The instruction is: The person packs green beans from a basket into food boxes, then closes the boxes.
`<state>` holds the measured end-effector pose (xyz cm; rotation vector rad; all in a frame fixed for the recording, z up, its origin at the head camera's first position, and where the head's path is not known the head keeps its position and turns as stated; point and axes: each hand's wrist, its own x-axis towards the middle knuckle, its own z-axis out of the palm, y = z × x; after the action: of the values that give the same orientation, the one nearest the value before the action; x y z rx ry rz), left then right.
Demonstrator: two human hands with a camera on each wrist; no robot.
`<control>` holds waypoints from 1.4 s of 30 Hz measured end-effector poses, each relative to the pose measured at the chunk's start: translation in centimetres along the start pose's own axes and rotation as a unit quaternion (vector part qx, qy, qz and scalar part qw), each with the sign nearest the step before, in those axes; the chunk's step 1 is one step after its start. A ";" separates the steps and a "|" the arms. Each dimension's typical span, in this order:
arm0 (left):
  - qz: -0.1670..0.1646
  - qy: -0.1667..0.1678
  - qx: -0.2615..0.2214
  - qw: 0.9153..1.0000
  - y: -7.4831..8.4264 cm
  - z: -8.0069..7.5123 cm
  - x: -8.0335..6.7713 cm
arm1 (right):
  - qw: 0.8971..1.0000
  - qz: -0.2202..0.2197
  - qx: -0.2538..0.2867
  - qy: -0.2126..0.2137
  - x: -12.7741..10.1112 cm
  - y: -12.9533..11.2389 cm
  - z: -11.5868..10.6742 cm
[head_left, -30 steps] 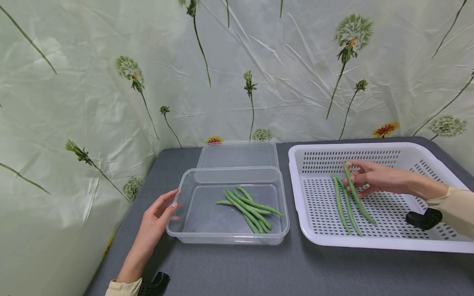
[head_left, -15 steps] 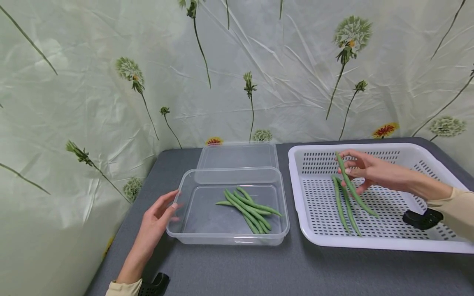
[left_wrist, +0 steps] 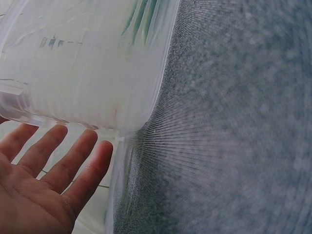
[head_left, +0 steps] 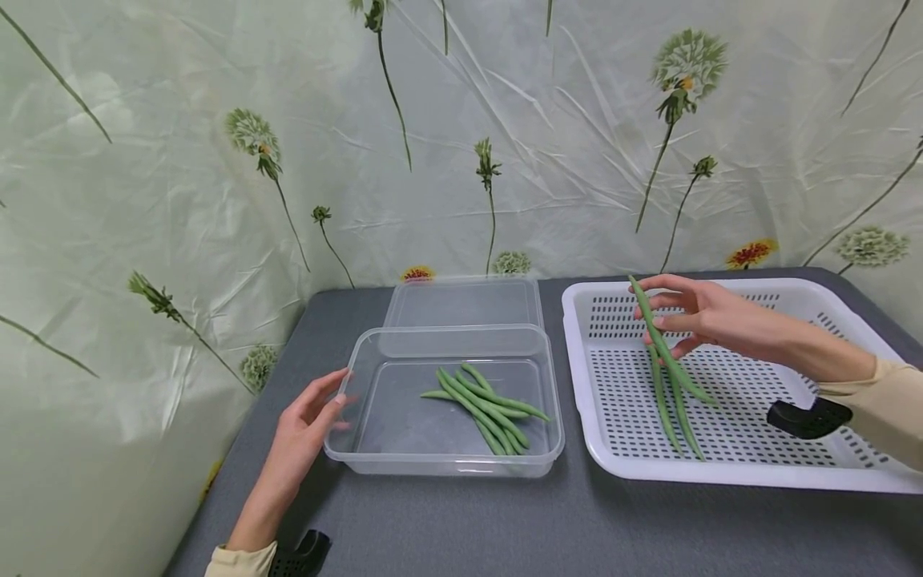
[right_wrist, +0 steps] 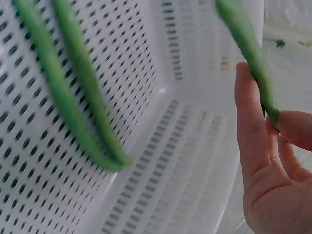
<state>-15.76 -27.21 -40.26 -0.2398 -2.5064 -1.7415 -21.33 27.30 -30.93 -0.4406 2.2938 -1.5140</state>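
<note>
Head view: lid [head_left: 465, 303] behind container [head_left: 382, 409], basket [head_left: 753, 437] alongside

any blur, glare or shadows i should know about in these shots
Head view: mostly crisp, glare streaks on the backdrop, soft shadows by the box and basket; left wrist view: table grainy and soft, boxed beans hazy; right wrist view: loose beans blurred, held bean somewhat clearer.

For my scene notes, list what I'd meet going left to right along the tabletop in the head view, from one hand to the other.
Left hand → clear container → pile of green beans inside it → white basket → right hand, over the basket.
</note>
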 end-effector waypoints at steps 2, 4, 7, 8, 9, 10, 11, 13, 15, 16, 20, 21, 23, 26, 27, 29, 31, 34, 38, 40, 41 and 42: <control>0.002 0.001 0.001 1.000 0.0 0.0 0.0 | 1.000 -0.006 -0.006 0.006 0.1 -0.5 0.5; 0.004 0.001 0.002 1.000 0.1 -0.1 0.0 | 1.000 -0.014 -0.013 0.021 0.1 -1.0 1.0; 0.008 0.001 0.003 1.000 0.0 -0.1 0.0 | 0.998 -0.026 -0.022 0.050 0.1 -1.6 1.8; 0.009 0.001 0.003 1.000 0.0 -0.1 0.0 | 0.997 -0.030 -0.024 0.060 0.1 -1.8 2.1; 0.010 0.001 0.003 1.000 0.0 0.0 0.0 | 0.997 -0.032 -0.022 0.071 0.2 -2.0 2.4; 0.009 0.002 0.002 1.000 0.0 0.0 0.0 | 0.996 -0.034 -0.022 0.080 0.2 -2.3 2.6; 0.008 0.001 0.003 1.000 0.0 0.0 0.0 | 0.995 -0.037 -0.022 0.087 0.2 -2.5 2.9; 0.006 0.002 0.003 1.000 0.0 0.0 0.0 | 0.994 -0.042 -0.017 0.096 0.3 -2.9 3.3; 0.005 0.002 0.003 1.000 0.1 0.0 0.0 | 0.994 -0.046 -0.015 0.101 0.5 -3.2 3.7; 0.004 0.002 0.003 1.000 0.0 0.0 0.0 | 0.994 -0.049 -0.012 0.102 0.6 -3.3 3.8; 0.003 0.000 0.002 1.000 -0.1 0.0 0.0 | 0.994 -0.059 0.018 0.096 1.3 -3.9 4.5; 0.003 0.000 0.002 1.000 -0.1 0.0 0.0 | 0.994 -0.062 0.026 0.092 1.6 -4.0 4.7; 0.003 -0.001 0.003 1.000 -0.1 0.0 0.0 | 0.994 -0.068 0.044 0.079 2.0 -4.3 5.0; 0.003 -0.003 0.001 1.000 -0.1 -0.1 0.0 | 0.994 -0.076 0.058 0.055 2.7 -4.6 5.5; 0.002 -0.003 0.001 1.000 -0.1 -0.1 0.0 | 0.994 -0.078 0.059 0.048 2.9 -4.7 5.7; 0.002 -0.005 -0.001 1.000 -0.1 -0.1 0.0 | 0.994 -0.078 0.062 0.033 3.3 -5.0 6.2; 0.001 -0.006 -0.003 1.000 -0.1 -0.1 0.0 | 0.995 -0.077 0.062 0.020 3.7 -5.2 6.7; 0.000 -0.007 -0.002 1.000 -0.1 -0.1 0.0 | 0.996 -0.075 0.057 -0.002 4.4 -5.5 7.5; -0.003 -0.007 -0.001 1.000 -0.1 -0.2 0.0 | 0.995 -0.078 0.045 -0.034 5.1 -5.8 8.5; -0.003 -0.006 0.000 1.000 -0.1 -0.2 0.0 | 0.995 -0.076 0.035 -0.047 5.5 -6.0 9.0; -0.003 -0.007 -0.001 1.000 -0.1 -0.2 0.0 | 0.995 -0.075 0.031 -0.053 5.7 -6.1 9.3; -0.003 -0.007 -0.002 1.000 -0.1 -0.2 0.1 | 0.995 -0.072 0.029 -0.058 5.8 -6.1 9.6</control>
<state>-15.86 -27.45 -40.31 -0.2466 -2.5160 -1.7524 -21.75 14.59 -29.45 -0.6736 2.1636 -1.5729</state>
